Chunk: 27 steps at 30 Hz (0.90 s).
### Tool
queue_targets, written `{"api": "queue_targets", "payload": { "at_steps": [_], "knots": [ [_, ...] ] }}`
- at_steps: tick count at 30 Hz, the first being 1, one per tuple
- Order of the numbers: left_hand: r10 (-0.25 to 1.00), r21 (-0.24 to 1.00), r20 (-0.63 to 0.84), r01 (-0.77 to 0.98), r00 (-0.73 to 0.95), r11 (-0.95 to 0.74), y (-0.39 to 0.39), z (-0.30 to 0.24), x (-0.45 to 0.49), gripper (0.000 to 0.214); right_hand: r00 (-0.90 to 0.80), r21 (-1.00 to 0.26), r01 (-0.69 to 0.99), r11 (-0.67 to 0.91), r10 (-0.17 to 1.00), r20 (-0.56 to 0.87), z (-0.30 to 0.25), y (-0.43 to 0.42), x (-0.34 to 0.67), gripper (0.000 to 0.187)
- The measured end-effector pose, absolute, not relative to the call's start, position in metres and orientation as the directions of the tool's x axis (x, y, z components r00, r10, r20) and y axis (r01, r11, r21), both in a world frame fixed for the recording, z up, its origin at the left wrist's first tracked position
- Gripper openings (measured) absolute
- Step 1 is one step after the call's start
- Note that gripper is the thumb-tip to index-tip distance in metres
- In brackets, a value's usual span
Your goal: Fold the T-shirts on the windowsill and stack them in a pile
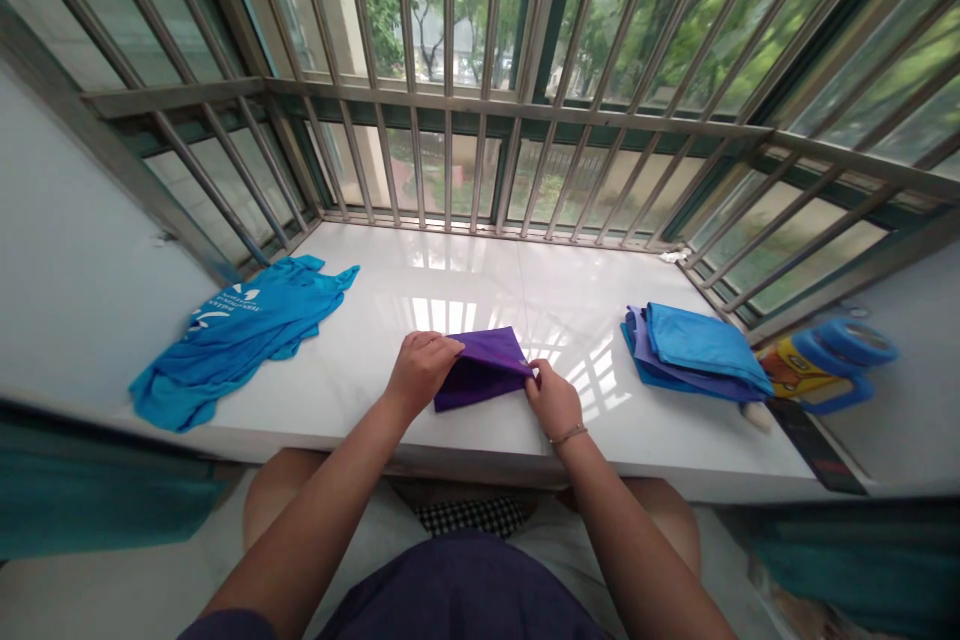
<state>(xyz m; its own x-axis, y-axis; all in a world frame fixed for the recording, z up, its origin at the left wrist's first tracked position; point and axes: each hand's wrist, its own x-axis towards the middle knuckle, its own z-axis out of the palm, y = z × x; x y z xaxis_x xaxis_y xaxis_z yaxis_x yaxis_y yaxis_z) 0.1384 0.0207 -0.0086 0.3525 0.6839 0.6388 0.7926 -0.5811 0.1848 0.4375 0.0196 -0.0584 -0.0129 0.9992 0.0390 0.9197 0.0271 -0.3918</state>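
Head view: a purple folded cloth (pixel 480 372) lies mid-worktop, held at both ends, so it spans the gap between the hands. The left hand (pixel 420 372) clamps one end from above; the right hand (pixel 553 400) pinches the far corner. Beneath is a white glossy tiled worktop (pixel 420 280). A crumpled turquoise T-shirt (pixel 240 340) lies left; a folded blue-and-lilac cloth stack (pixel 697 355) lies right, beside a yellow-and-blue object (pixel 814 375). Steel window bars (pixel 480 104) run behind.

White glossy tiled window ledge (pixel 420 280). On it: crumpled blue T-shirt (pixel 240 340) at left, print up; folded-over purple cloth (pixel 480 375) front centre; stack of folded blue and purple cloths (pixel 694 355) at right; yellow-and-blue container (pixel 795 375) just beside the stack; small white scrap (pixel 673 256) in far right corner.
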Motion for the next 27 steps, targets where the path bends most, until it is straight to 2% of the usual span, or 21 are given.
{"api": "queue_targets", "payload": {
  "at_steps": [7, 10, 14, 21, 24, 27],
  "knots": [
    [0.707, 0.18, 0.543, 0.76, 0.453, -0.625, -0.043, -0.076, 0.142, 0.026, -0.032, -0.354, 0.933, 0.057, 0.996, 0.078, -0.06, 0.022, 0.437, 0.014],
    [0.742, 0.22, 0.515, 0.771, 0.429, -0.598, -0.056, -0.094, 0.137, 0.029, -0.064, -0.352, 0.933, 0.077, 0.997, 0.049, -0.06, 0.025, 0.44, 0.018],
    [0.728, 0.245, 0.549, 0.754, 0.41, -0.609, -0.05, -0.089, 0.125, 0.032, -0.091, -0.328, 0.94, 0.095, 0.995, 0.027, -0.059, 0.025, 0.442, 0.022],
    [0.651, 0.154, 0.633, 0.755, 0.419, -0.637, -0.022, -0.06, 0.11, 0.039, -0.091, -0.286, 0.955, 0.082, 0.996, -0.019, -0.058, 0.02, 0.439, 0.022],
    [0.667, 0.153, 0.597, 0.753, 0.445, -0.639, -0.024, -0.067, 0.11, 0.038, -0.081, -0.283, 0.956, 0.07, 0.996, -0.026, -0.057, 0.018, 0.438, 0.021],
    [0.72, 0.209, 0.527, 0.753, 0.451, -0.624, -0.033, -0.084, 0.112, 0.036, -0.08, -0.289, 0.955, 0.069, 0.996, -0.029, -0.057, 0.016, 0.437, 0.019]
  ]
}}
